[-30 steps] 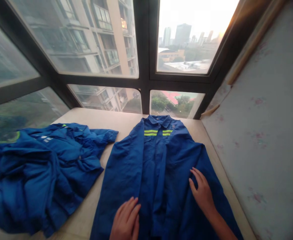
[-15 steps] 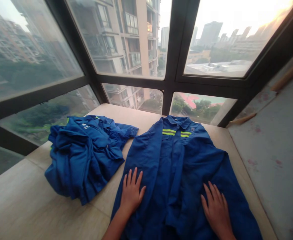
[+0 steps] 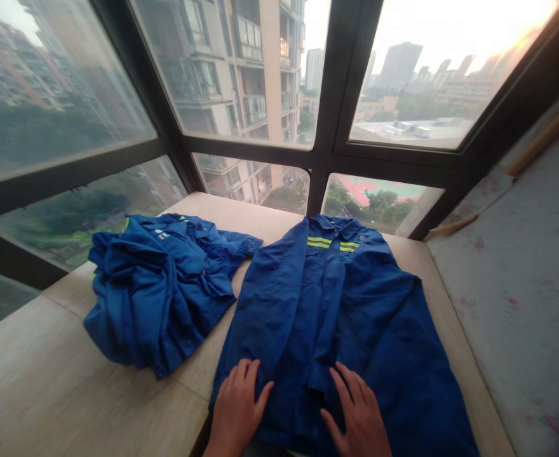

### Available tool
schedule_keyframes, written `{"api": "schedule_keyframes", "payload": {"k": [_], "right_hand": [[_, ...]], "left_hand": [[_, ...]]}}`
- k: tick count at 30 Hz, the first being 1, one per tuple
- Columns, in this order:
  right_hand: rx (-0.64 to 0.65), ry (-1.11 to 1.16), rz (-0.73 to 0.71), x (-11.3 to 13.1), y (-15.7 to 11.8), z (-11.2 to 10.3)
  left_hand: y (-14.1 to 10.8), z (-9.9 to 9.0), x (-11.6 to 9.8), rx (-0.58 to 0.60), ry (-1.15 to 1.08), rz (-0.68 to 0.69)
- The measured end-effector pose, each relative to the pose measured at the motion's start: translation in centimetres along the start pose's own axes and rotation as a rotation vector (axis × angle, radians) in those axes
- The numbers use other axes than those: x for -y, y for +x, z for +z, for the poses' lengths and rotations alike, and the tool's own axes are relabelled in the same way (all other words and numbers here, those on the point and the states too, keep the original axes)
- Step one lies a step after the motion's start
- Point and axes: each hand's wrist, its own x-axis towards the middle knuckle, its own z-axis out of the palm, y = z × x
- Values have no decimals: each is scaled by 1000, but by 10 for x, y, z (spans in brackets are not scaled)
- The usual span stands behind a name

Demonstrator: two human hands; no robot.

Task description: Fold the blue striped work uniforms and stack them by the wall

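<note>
A blue work jacket [image 3: 279, 304] with yellow-green reflective stripes across the chest lies spread on the sill, its collar toward the window. On its lower left part rests my left hand [image 3: 238, 400], fingers stretched with the thumb apart. My right hand [image 3: 356, 409] is over the lower middle, near the front opening, its fingers spread. Neither hand grips the cloth. The jacket's bottom edge is partly hidden behind my hands and cut off by the frame.
To the left lies a second blue work jacket [image 3: 160, 292], crumpled in a heap. Both are on a pale stone window sill [image 3: 32, 381]. Dark window frames [image 3: 324, 127] enclose the far and left sides, and a wall with flowered paper [image 3: 522, 304] stands at the right.
My right hand has moved left, toward the jacket's middle, and nearer to me. My left hand has slid down toward the lower edge. The view has shifted slightly.
</note>
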Motion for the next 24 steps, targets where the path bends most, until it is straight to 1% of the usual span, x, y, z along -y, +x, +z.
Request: {"api": "schedule_keyframes", "payload": {"k": [2,4,6,8,9,11,13,14,16,18,19,20,21,22,24], "right_hand": [[-26,5,15,4,-5,7],[-35,56,40,0,-6,11],[-29,124,69,-8,-2,6],[-25,170,104,-13,6,-8],[-26,182,116,-14,10,-18],[-28,190,109,-14,19,-41],[-34,172,68,-13,27,-64],[-38,155,40,-13,29,-74],[-45,119,-6,-15,29,-87],[-34,99,-33,-20,23,-90],[-21,97,-41,-24,18,-88],[0,100,-48,-27,11,-84],[24,106,-54,-30,3,-78],[49,115,-57,-33,-5,-72],[82,145,-35,-36,-23,-60]], "left_hand": [[-19,4,1,-12,17,22],[-27,7,0,-48,26,32],[-26,7,-6,-99,-1,30],[-22,4,-21,-113,-114,55],[-19,3,-32,-88,-205,82],[-14,2,-60,19,-444,127],[-7,4,-92,143,-724,101],[-4,6,-108,195,-876,55],[2,12,-135,293,-1194,-88],[5,20,-153,413,-1459,-268],[5,24,-157,468,-1536,-347],[4,27,-157,497,-1562,-401],[2,30,-155,496,-1540,-429],[-1,32,-150,467,-1482,-429],[-9,32,-137,385,-1321,-357]]}}
